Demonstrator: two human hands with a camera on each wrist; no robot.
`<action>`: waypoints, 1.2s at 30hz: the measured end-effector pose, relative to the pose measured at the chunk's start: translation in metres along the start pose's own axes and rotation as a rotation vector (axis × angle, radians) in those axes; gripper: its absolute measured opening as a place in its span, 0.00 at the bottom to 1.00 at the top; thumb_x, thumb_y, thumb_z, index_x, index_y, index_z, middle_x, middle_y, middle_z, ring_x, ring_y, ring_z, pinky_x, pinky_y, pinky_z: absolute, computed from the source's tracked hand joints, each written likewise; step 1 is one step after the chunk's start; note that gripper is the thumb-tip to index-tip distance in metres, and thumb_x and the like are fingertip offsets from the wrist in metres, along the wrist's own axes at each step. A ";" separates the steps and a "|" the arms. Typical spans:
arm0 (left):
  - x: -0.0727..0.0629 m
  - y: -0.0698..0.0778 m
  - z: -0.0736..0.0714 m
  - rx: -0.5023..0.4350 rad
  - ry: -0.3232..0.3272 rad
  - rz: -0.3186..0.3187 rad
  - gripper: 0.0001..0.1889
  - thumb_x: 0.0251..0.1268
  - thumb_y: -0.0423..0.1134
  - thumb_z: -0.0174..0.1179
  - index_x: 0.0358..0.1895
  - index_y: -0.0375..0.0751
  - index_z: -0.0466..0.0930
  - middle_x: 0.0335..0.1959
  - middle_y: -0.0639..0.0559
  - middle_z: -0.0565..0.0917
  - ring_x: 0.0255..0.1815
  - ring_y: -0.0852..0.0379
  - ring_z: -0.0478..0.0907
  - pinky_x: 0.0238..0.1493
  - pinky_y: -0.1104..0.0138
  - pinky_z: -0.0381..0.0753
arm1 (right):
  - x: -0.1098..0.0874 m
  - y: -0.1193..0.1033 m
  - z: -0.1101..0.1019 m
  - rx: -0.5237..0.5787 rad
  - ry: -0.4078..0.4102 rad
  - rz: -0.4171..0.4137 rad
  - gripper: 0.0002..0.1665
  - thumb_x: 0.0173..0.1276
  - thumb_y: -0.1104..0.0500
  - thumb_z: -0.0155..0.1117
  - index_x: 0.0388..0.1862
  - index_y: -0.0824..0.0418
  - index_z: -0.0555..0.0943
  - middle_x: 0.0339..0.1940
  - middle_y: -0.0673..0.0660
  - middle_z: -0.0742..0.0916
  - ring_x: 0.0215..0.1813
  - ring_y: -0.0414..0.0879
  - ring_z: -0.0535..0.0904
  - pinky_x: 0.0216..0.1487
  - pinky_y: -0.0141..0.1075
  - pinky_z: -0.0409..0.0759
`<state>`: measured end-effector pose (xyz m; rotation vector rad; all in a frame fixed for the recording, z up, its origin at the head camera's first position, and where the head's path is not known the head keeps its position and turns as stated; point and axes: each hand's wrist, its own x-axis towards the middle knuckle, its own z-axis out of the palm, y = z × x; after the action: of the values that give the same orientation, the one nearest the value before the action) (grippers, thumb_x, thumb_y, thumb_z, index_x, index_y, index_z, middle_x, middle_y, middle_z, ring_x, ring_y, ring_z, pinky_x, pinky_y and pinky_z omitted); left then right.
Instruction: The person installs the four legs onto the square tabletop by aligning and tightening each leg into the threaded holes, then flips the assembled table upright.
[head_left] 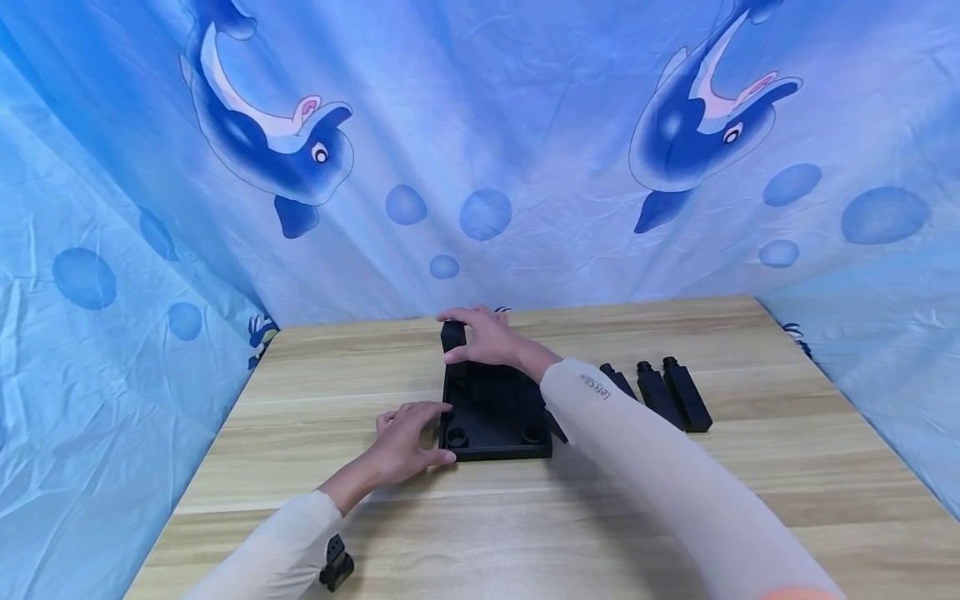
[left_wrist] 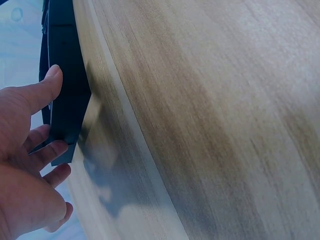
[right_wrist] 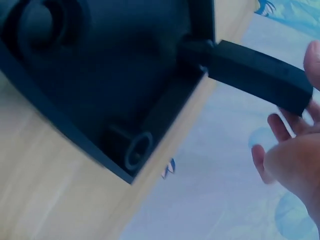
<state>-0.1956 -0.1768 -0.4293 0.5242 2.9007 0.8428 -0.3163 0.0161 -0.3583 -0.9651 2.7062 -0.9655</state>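
Note:
A black square base [head_left: 501,453] with raised rims lies on the table, its round corner sockets [right_wrist: 139,151] facing up. In its far-left corner a black leg [head_left: 453,335] stands upright, its lower end at the socket. My right hand [head_left: 491,340] grips the leg's upper end between thumb and fingers; the right wrist view shows the leg [right_wrist: 257,75] against that corner. My left hand [head_left: 405,442] holds the near-left corner of the base, thumb on the front wall [left_wrist: 70,55] and fingers round the left side.
Several loose black legs [head_left: 688,396] with threaded ends lie to the right of the base, partly hidden by my right sleeve. A wood-grain table [head_left: 480,533] ends at a blue dolphin curtain [head_left: 487,125]. A small black device [head_left: 337,565] is by my left wrist.

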 end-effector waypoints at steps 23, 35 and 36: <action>0.001 -0.001 0.002 0.004 0.008 0.003 0.36 0.51 0.48 0.73 0.66 0.47 0.71 0.65 0.51 0.72 0.66 0.49 0.64 0.58 0.46 0.48 | 0.000 0.003 -0.001 -0.002 0.093 0.025 0.26 0.61 0.43 0.69 0.54 0.53 0.77 0.51 0.51 0.81 0.55 0.47 0.69 0.62 0.53 0.52; 0.001 -0.003 0.002 0.008 0.010 0.000 0.36 0.51 0.48 0.73 0.66 0.47 0.71 0.65 0.51 0.73 0.66 0.49 0.64 0.57 0.47 0.49 | 0.002 0.002 -0.017 0.054 -0.087 -0.026 0.27 0.69 0.59 0.63 0.67 0.45 0.74 0.67 0.45 0.75 0.72 0.47 0.63 0.69 0.61 0.39; 0.001 -0.003 0.002 0.007 0.011 0.001 0.36 0.51 0.48 0.73 0.66 0.47 0.71 0.65 0.51 0.73 0.66 0.49 0.64 0.57 0.47 0.49 | 0.003 0.001 -0.016 0.037 -0.072 -0.023 0.26 0.68 0.58 0.63 0.66 0.46 0.75 0.66 0.46 0.77 0.71 0.47 0.65 0.69 0.60 0.41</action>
<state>-0.1967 -0.1775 -0.4328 0.5234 2.9144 0.8384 -0.3238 0.0234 -0.3461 -1.0055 2.6149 -0.9629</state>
